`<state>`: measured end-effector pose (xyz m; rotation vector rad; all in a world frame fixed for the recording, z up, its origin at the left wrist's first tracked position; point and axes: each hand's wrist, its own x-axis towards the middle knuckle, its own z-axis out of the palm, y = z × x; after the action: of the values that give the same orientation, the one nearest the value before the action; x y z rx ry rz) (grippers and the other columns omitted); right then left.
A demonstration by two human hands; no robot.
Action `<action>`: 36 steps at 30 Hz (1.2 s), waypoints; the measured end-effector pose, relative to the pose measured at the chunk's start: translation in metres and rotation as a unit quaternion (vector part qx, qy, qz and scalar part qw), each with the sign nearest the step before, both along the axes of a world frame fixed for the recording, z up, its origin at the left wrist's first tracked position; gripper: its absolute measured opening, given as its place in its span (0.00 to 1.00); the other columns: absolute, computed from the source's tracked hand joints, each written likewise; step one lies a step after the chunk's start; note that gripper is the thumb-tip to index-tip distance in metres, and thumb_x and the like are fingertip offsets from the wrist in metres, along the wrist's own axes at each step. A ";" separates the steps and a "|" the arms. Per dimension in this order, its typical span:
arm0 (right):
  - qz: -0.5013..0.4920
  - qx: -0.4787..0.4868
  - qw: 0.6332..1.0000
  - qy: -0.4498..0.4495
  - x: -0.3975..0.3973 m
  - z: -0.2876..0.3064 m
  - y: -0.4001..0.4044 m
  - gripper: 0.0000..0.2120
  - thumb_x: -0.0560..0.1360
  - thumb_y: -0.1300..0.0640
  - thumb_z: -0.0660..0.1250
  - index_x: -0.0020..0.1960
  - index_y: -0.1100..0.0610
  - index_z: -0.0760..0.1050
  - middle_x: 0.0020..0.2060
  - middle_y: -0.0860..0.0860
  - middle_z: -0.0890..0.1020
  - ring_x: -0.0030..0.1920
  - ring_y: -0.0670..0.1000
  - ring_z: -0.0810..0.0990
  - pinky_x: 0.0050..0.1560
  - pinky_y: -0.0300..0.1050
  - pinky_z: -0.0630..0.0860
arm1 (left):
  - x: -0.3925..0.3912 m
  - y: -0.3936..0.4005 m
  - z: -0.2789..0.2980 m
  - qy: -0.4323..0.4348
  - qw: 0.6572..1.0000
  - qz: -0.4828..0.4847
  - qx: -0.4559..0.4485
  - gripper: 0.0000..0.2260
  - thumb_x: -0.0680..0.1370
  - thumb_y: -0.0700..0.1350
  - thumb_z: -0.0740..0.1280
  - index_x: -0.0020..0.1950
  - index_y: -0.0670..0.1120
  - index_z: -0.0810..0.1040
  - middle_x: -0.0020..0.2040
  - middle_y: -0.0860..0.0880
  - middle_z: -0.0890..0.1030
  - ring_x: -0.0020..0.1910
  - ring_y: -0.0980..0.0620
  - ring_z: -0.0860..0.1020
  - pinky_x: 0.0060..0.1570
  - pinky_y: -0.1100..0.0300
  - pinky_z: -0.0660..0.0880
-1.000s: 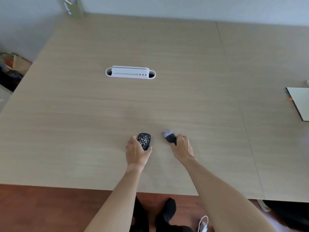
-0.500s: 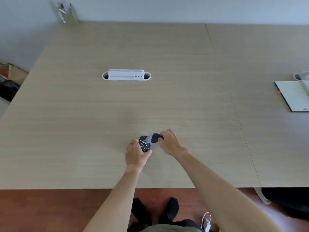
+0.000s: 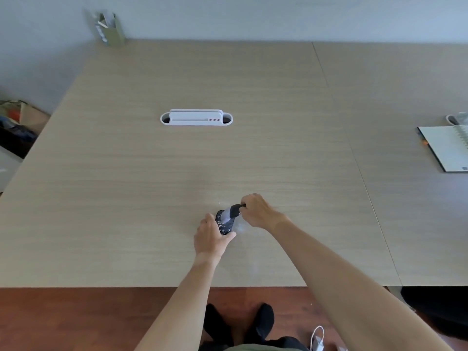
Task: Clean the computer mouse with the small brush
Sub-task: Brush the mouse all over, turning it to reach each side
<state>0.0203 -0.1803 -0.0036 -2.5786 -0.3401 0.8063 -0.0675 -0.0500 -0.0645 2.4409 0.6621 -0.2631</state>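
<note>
Even, soft daylight — faint shadows on the table (image 3: 152, 186); wide-angle bowing at the edges, brush (image 3: 231, 212) motion-blurred, overall slightly soft.

We see our two forearms bare from the elbow down, our left hand (image 3: 211, 238) and right hand (image 3: 258, 211) without gloves, rings or watch. Below are dark socks or shoes (image 3: 260, 323) and an olive-green garment hem (image 3: 253, 347).

text: none legible | notebook (image 3: 448, 148) page (far right): too small to tell
</note>
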 end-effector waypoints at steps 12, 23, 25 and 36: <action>-0.023 0.005 1.000 0.017 0.004 0.008 0.010 0.06 0.66 0.67 0.57 0.33 0.60 0.69 0.37 0.58 0.75 0.37 0.57 0.72 0.34 0.46 0.67 | 0.001 0.003 0.000 0.004 1.000 -0.004 -0.017 0.27 0.63 0.55 0.77 0.53 0.44 0.70 0.49 0.47 0.77 0.48 0.45 0.78 0.45 0.51 0.77; -0.021 -0.026 0.999 -0.031 0.010 0.013 0.009 0.08 0.72 0.66 0.57 0.45 0.60 0.74 0.46 0.59 0.76 0.48 0.62 0.76 0.47 0.50 0.72 | 0.012 0.015 0.000 0.010 0.999 -0.023 -0.022 0.24 0.59 0.52 0.78 0.49 0.48 0.73 0.44 0.51 0.80 0.43 0.46 0.79 0.41 0.54 0.76; -0.009 0.005 1.000 0.010 0.013 0.009 0.011 0.06 0.68 0.65 0.58 0.38 0.59 0.73 0.42 0.57 0.78 0.44 0.62 0.78 0.41 0.52 0.75 | 0.014 0.015 0.004 0.016 0.999 -0.028 -0.018 0.23 0.59 0.50 0.78 0.46 0.47 0.72 0.42 0.50 0.80 0.41 0.46 0.79 0.39 0.54 0.75; -0.040 -0.022 0.999 0.004 0.004 0.012 0.001 0.11 0.68 0.68 0.58 0.47 0.65 0.76 0.47 0.59 0.77 0.49 0.62 0.78 0.43 0.50 0.70 | 0.019 0.017 0.010 0.027 0.998 -0.048 -0.027 0.27 0.59 0.46 0.79 0.56 0.49 0.77 0.48 0.51 0.83 0.48 0.47 0.81 0.46 0.54 0.77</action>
<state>0.0241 -0.1790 0.0084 -2.6110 -0.2170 0.8027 -0.0485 -0.0326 -0.0547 2.4244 0.5546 -0.3804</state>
